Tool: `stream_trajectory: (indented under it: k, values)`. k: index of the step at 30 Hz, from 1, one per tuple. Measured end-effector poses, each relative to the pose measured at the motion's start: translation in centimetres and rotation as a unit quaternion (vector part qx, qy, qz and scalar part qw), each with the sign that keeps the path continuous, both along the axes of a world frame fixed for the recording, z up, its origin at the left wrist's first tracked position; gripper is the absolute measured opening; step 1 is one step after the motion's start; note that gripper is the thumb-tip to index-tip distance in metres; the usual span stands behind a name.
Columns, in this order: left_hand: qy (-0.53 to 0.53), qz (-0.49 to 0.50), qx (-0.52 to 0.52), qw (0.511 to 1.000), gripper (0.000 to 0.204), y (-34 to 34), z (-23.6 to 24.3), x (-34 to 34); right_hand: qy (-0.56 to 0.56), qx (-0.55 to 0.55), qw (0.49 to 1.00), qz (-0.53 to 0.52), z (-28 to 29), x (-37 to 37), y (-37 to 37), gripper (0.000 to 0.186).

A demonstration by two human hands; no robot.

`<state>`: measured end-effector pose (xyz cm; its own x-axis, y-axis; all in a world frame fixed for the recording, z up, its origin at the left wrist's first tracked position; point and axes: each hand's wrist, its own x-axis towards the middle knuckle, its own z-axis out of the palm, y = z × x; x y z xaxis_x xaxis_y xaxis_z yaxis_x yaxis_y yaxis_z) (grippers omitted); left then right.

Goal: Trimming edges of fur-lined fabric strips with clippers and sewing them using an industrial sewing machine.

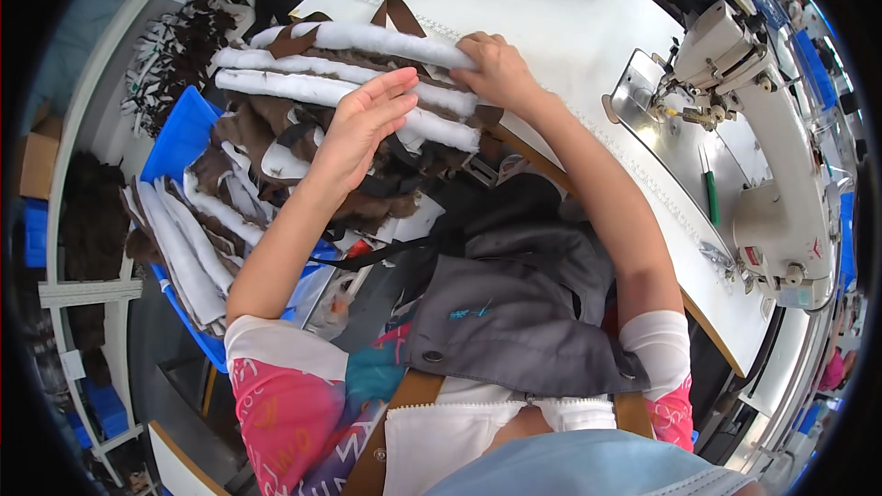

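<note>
Grasping far white strip (pixel 367 38), right end: right hand (pixel 501 72). Left hand (pixel 361 127) flat, apparently free. Guide strip straight, untwisted.

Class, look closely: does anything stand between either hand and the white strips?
Nothing visible does. The right hand touches the right end of the upper white strip. The left hand is over the lower white strips; whether it touches them is unclear.
</note>
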<state>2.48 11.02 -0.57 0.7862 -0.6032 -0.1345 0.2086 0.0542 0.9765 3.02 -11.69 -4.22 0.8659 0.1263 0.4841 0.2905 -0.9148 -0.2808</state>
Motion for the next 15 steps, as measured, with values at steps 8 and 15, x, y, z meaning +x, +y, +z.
stream_trajectory:
  k: [8, 15]
  values:
    - [-0.729, 0.111, 0.095, 0.669, 0.049, -2.7, 3.3, -0.7, 0.269, 0.511, 0.806, 0.133, 8.0, -5.8, -3.1, 0.026]
    - [-0.551, -0.009, 0.095, 0.829, 0.031, -11.4, 14.8, 5.4, -0.05, 0.601, 0.785, 0.141, 16.9, -15.6, -6.0, 0.062]
